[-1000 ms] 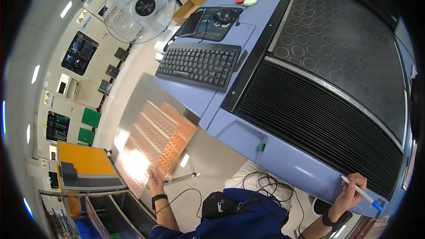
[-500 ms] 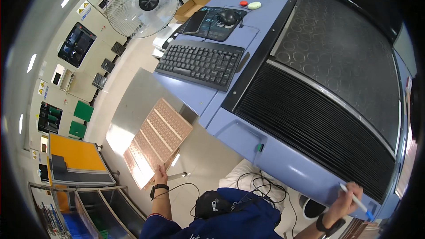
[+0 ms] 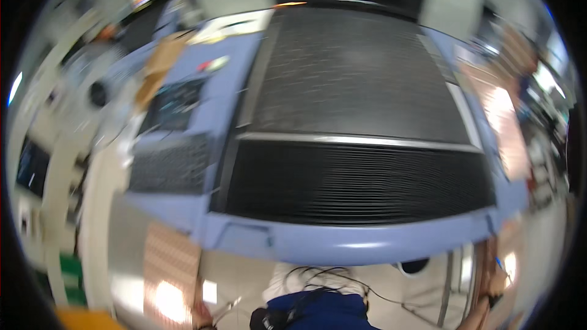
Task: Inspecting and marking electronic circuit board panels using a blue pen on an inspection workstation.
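My left hand (image 3: 200, 315) is low at the left, closed on the near right edge of a copper-coloured circuit board panel (image 3: 172, 263). Rows of small patterns cross the panel, and light glares off its lower part. Over at the lower right, my right hand (image 3: 498, 283) is closed round a marker (image 3: 499, 263), of which a blue end shows. Blur hides much of its fingers. Beside that hand is a copper-coloured sheet (image 3: 515, 241), shiny and smeared by motion.
A blue machine table (image 3: 342, 243) with a ribbed black strip (image 3: 361, 180) and a dark flat bed (image 3: 361, 79) stands ahead. A keyboard (image 3: 170, 164) lies on its left side. More copper-coloured panels (image 3: 504, 122) stand along the right. Cables (image 3: 342, 278) hang near my lap.
My view has swung to the right, bringing the machine bed to the middle and copper-coloured panels at the right into sight. My right hand has moved beyond the table's right corner with the marker.
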`<state>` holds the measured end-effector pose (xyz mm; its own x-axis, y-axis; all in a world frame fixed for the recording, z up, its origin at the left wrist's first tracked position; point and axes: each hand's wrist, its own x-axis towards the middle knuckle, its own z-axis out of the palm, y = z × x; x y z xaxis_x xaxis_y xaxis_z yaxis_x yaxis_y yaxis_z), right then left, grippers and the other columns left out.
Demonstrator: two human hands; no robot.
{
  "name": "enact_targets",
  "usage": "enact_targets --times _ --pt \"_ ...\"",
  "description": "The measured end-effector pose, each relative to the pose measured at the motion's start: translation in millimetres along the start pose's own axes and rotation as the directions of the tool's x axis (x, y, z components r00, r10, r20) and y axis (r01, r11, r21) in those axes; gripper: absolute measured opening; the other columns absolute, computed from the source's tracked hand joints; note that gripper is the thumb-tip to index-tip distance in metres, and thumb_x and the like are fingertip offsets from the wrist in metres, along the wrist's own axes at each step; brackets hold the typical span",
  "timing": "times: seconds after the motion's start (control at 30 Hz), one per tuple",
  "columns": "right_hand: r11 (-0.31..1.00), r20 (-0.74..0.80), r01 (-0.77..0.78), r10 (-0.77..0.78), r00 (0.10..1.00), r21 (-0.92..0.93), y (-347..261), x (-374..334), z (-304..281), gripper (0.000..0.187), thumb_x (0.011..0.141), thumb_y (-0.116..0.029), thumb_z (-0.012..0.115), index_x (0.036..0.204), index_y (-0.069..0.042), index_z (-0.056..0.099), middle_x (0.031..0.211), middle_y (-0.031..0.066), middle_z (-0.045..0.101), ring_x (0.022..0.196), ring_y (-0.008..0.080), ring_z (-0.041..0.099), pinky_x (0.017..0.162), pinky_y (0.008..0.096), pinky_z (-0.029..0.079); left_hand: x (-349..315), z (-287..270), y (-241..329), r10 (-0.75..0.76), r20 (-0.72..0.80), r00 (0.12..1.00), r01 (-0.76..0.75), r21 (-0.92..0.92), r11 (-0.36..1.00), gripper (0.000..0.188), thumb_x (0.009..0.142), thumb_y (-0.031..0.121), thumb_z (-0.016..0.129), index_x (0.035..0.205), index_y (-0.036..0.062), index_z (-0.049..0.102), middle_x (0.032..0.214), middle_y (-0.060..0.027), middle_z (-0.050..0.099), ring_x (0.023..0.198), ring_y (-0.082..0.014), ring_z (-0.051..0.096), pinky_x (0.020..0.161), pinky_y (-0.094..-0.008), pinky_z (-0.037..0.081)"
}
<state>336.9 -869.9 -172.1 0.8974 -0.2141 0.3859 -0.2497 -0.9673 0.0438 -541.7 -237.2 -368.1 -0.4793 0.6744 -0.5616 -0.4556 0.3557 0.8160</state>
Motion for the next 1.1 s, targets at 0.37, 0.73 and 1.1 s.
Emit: enact_targets --times 0.37,0.73,1.1 --pt "0.835 -0.172 -0.322 0.433 0.885 0.446 -44.9 -136.9 -58.7 0.043 0.098 -0.035 0.067 0.115 0.004 0.061 0.093 0.0273 0.07 0.094 0.043 0.069 0.08 0.0465 0.054 -249.1 334.5 114.9 0.78 0.598 0.187 -0.982 0.138 0.129 0.058 0.107 0.045 0.04 0.14 -0.0018 0.041 0.139 -0.02 0.047 0.127 -0.0326 0.047 0.11 -0.0416 0.034" --pt "-0.489 0.313 -0.033 0.503 0.806 0.872 174.6 -92.2 3.0 0.031 0.1 -0.021 0.065 0.127 -0.007 0.061 0.119 0.0051 0.068 0.109 0.0249 0.066 0.096 0.0401 0.055 -249.3 393.2 139.8 0.711 0.693 0.123 -0.992 0.106 0.069 0.047 0.106 0.039 0.044 0.123 -0.0037 0.055 0.116 -0.023 0.058 0.105 -0.0358 0.057 0.094 -0.0432 0.044" --pt "-0.523 0.051 0.227 0.465 0.884 0.822 -105.8 -141.7 -260.5 0.014 0.1 -0.006 0.063 0.114 -0.008 0.061 0.107 0.0036 0.07 0.097 0.014 0.069 0.081 0.0294 0.057 -261.2 358.6 178.4 0.814 0.561 0.149 -0.951 0.308 -0.039 0.043 0.105 0.033 0.049 0.106 -0.0057 0.068 0.092 -0.026 0.069 0.084 -0.0391 0.067 0.079 -0.0448 0.053"
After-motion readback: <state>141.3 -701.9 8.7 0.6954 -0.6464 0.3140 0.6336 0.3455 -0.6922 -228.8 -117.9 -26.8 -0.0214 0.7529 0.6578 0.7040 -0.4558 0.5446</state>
